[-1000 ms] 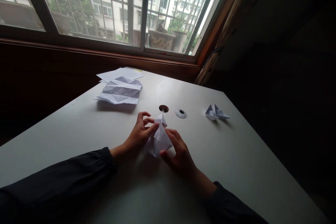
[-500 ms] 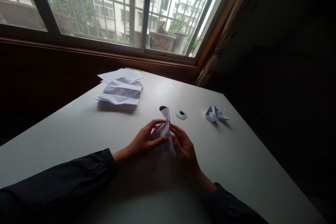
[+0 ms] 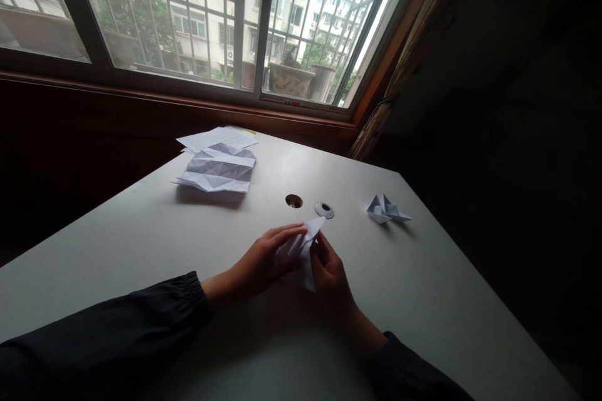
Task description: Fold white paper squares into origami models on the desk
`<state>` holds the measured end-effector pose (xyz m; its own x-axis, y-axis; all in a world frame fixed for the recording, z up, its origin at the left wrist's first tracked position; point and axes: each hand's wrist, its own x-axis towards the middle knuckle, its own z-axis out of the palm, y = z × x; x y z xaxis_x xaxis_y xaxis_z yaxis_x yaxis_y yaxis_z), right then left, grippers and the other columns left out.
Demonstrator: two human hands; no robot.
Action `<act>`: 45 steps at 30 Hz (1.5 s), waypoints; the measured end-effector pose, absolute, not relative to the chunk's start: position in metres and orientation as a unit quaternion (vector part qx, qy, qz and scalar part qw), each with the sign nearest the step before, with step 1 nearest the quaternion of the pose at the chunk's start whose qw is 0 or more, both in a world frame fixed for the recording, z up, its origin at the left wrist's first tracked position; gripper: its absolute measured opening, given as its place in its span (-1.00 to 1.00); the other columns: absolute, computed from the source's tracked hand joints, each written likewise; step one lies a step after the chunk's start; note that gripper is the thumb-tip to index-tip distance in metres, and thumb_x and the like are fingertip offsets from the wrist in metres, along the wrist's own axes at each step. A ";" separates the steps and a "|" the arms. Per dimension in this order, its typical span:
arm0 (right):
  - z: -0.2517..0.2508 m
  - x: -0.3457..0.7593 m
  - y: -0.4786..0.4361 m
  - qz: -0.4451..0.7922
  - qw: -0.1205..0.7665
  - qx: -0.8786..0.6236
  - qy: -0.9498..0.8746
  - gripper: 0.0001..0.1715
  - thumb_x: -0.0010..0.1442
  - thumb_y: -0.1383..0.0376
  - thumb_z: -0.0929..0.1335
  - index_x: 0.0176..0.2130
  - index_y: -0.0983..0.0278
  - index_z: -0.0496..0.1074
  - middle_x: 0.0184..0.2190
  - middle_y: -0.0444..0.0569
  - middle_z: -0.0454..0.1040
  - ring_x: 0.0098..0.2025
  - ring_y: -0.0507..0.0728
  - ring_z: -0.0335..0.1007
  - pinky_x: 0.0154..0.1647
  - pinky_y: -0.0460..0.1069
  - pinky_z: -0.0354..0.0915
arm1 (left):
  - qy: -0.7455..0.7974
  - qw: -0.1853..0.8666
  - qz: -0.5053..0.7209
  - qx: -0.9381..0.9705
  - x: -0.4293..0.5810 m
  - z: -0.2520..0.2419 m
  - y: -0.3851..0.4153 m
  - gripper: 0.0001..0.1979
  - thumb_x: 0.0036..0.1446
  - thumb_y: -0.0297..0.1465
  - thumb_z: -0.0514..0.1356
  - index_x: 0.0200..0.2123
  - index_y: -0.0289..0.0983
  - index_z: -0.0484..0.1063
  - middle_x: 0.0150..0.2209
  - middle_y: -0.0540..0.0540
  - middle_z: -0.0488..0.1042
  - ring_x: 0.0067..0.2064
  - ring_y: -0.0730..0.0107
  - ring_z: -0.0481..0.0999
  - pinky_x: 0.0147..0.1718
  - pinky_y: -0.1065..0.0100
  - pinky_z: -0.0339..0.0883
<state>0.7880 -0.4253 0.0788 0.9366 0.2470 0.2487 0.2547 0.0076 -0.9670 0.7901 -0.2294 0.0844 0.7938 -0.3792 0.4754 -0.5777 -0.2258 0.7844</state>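
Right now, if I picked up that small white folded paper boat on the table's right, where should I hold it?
Probably pinch the small white folded paper boat by its upright pointed folds, from above, on the side toward the right hand, which holds folded white paper. It sits low on the white table, so its base offers little edge, while the peaks stand clear.

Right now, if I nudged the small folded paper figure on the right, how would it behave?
Probably very light, so it may skid or tip: the folded paper figure is thin paper on a smooth table. Its slim raised points would likely crumple under a firm pinch.
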 end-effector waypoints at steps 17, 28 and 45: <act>0.084 0.783 -0.424 -0.014 0.626 -0.768 -0.130 -0.19 0.37 0.03 0.32 0.41 0.33 0.05 -0.18 0.06 0.65 -0.23 0.23 0.61 -0.26 0.03 0.49 | -0.315 0.510 0.127 0.790 0.786 0.081 -0.232 -0.40 0.27 -0.48 0.17 0.35 -0.03 0.25 0.36 -0.19 0.21 0.35 0.02 0.26 0.30 0.01 0.25; 0.088 0.785 -0.419 -0.054 0.553 -0.819 -0.144 -0.22 0.41 0.01 0.23 0.42 0.36 0.07 -0.32 -0.03 0.63 -0.35 0.19 0.57 -0.37 -0.01 0.44 | -0.283 0.484 0.142 0.815 0.782 0.090 -0.231 -0.27 0.12 -0.61 0.14 0.36 -0.09 0.23 0.33 -0.18 0.25 0.34 0.06 0.27 0.33 -0.01 0.22; 0.092 0.787 -0.417 -0.016 0.627 -0.762 -0.158 -0.42 0.33 0.17 0.36 0.25 0.29 0.24 -0.28 -0.01 0.59 -0.37 0.15 0.53 -0.39 -0.03 0.43 | -0.292 0.475 0.149 0.817 0.785 0.090 -0.233 -0.32 0.17 -0.57 0.14 0.36 -0.11 0.22 0.33 -0.16 0.28 0.32 0.09 0.30 0.31 0.02 0.24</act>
